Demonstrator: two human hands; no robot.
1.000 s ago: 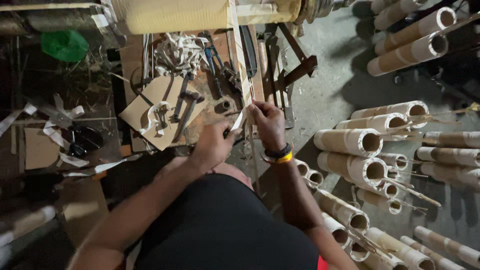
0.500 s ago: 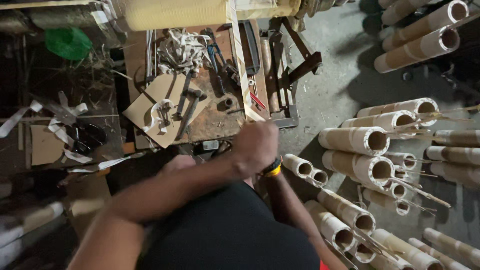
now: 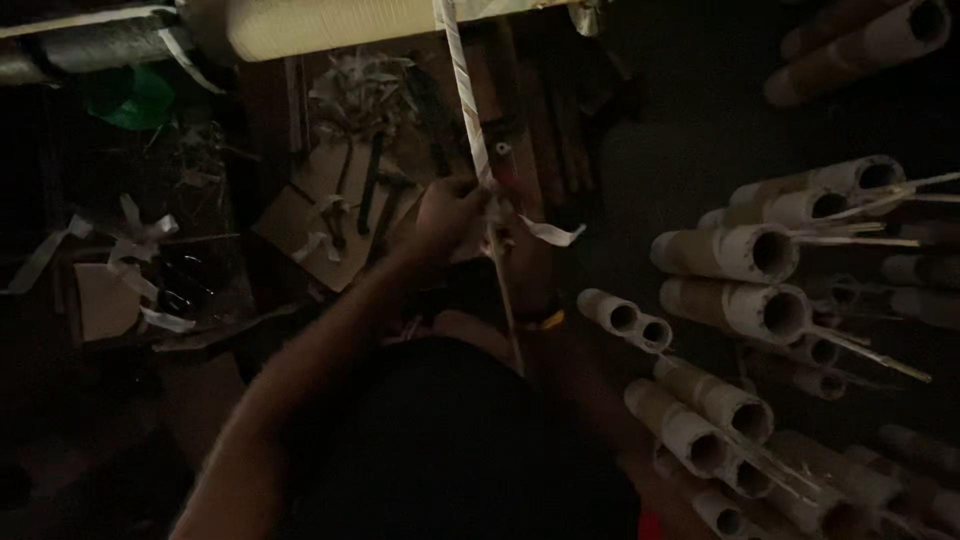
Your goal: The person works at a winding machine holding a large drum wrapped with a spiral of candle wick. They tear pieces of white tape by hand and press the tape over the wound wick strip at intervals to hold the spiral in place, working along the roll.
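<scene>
A narrow white paper strip [image 3: 468, 110] runs down from the big pale roll [image 3: 330, 22] at the top to my hands. My left hand [image 3: 448, 215] is closed around the strip in front of my chest. Just to its right, my right hand [image 3: 520, 262], dim and with a yellow wristband [image 3: 547, 320] below it, also grips the strip. A short loose end [image 3: 555, 236] sticks out to the right. A thin tail [image 3: 510, 320] hangs down toward my dark shirt. The whole view is very dark.
Several cardboard tubes [image 3: 745, 250] lie stacked on the floor at the right, some with thin sticks in them. A bench holds hand tools [image 3: 372, 185] on a piece of cardboard [image 3: 300, 215]. Paper scraps [image 3: 140, 250] and a green object [image 3: 130, 98] lie at the left.
The picture has turned much darker. My hands went from the bench edge down to my waist and back up. They now hold a paper strip stretched down from the roll.
</scene>
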